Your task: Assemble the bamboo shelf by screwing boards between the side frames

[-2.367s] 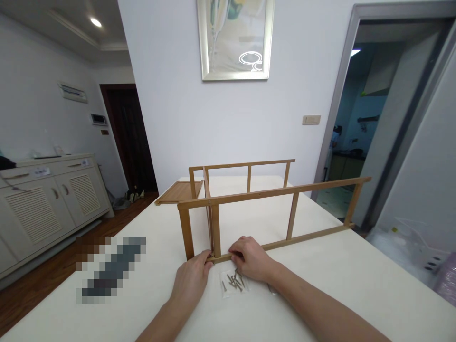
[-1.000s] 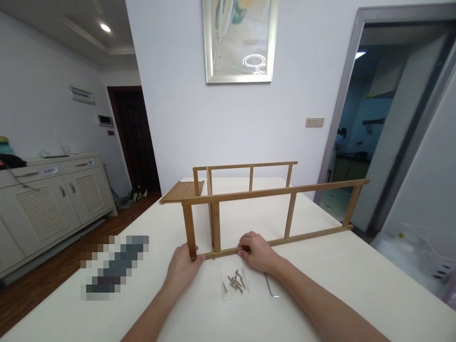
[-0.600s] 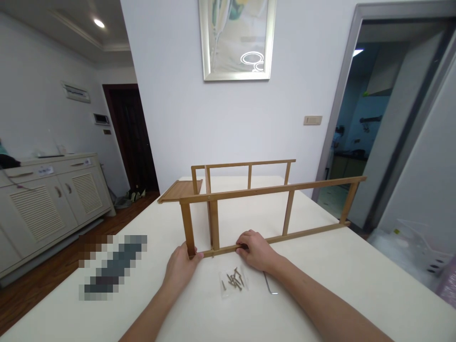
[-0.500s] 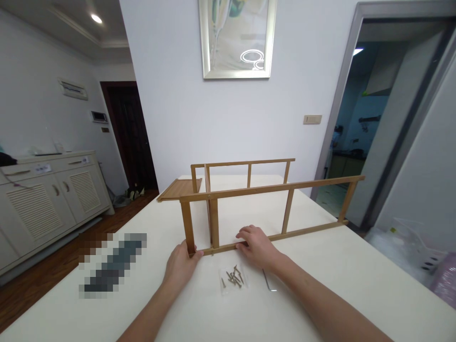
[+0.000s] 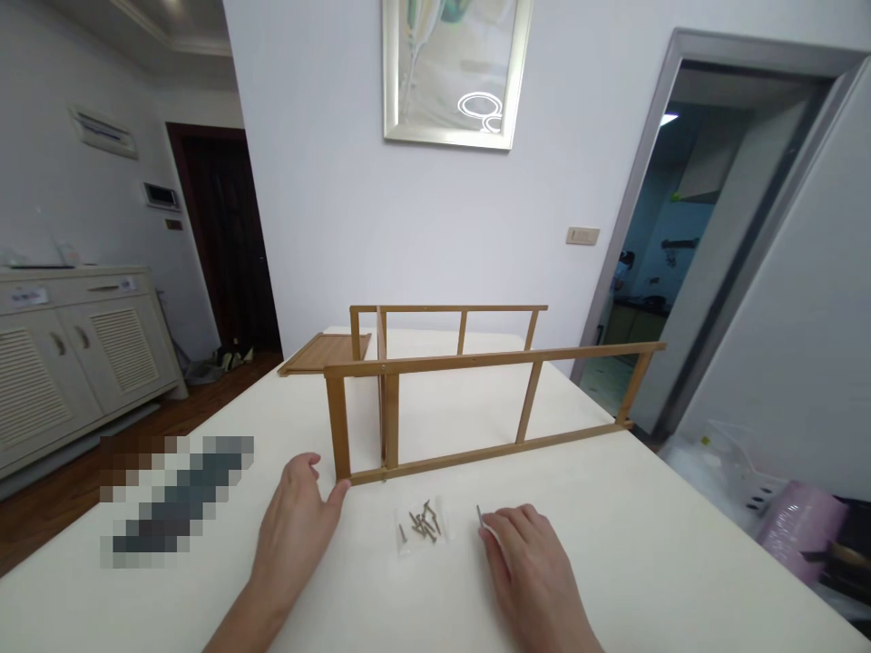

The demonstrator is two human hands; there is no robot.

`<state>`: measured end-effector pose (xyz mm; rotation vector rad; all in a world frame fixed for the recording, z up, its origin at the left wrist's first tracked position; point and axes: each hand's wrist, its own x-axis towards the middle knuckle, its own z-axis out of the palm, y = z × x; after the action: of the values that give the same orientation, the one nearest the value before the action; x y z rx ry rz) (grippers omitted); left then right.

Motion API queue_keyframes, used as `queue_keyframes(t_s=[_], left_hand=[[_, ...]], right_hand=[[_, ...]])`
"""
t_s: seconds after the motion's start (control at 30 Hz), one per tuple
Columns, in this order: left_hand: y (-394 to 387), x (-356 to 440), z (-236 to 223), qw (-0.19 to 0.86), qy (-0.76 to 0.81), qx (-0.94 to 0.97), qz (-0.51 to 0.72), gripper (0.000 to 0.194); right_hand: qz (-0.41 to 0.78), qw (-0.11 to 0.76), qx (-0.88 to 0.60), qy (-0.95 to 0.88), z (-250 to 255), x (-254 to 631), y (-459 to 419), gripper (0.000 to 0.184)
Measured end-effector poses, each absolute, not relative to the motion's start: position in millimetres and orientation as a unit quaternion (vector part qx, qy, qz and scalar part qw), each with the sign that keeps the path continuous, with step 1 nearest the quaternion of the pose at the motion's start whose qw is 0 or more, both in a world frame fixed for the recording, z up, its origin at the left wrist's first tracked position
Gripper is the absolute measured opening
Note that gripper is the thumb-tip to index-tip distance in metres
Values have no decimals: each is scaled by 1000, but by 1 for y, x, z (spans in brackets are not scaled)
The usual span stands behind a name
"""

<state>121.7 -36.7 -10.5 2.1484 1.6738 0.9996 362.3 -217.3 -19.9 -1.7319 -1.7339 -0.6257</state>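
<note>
A wooden shelf frame (image 5: 435, 365) lies on its side on the white table, its two ladder-like sides joined by a board near the left end. By its near left corner is my left hand (image 5: 299, 508), fingers apart, the thumb at the corner of the frame. My right hand (image 5: 534, 558) has its fingers closed on an Allen key (image 5: 480, 515); only a short end of the key shows, the rest is covered by the hand. Between my hands a small clear bag (image 5: 408, 542) lies flat, with several screws (image 5: 426, 523) on it.
A slatted wooden panel (image 5: 327, 353) lies at the table's far left. Nearer, on the left, is a pixelated dark object (image 5: 183, 499). The white table (image 5: 367, 599) reaches toward the wall. Beyond its right edge stand a white basket (image 5: 755, 494) and a pink wrapped bundle (image 5: 803, 531).
My right hand has left the frame's lower rail and picked up the Allen key from the table. My left hand has loosened from the corner and opened. The view has shifted slightly right.
</note>
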Motion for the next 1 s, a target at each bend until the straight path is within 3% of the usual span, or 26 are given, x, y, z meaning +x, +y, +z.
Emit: queue_keyframes(t_s=[0.07,0.13,0.27,0.4,0.57,0.77,1.0], left_hand=[[-55,124,-13,92,538,754,366,35],[-75,135,-18,145,446,820,329,23],[-107,169,-26,198,306,893,263,37],[-117,195,-23,199,301,908,212,40],[-119,205,-13,205,279,917,198,40],[-113,196,-12,198,307,898,246,35],[-62,169,12,169,508,828,169,29]], right_hand=[[-245,297,-663,-642,-29,361,-218,8],[-239,285,-677,-635,-33,361,-218,6],[-206,247,-714,-622,-39,363,-217,12],[-219,232,-722,-614,-49,365,-214,25],[-236,241,-721,-605,-54,367,-211,27],[-197,257,-725,-608,-53,370,-214,25],[-201,256,-735,-595,-53,368,-215,22]])
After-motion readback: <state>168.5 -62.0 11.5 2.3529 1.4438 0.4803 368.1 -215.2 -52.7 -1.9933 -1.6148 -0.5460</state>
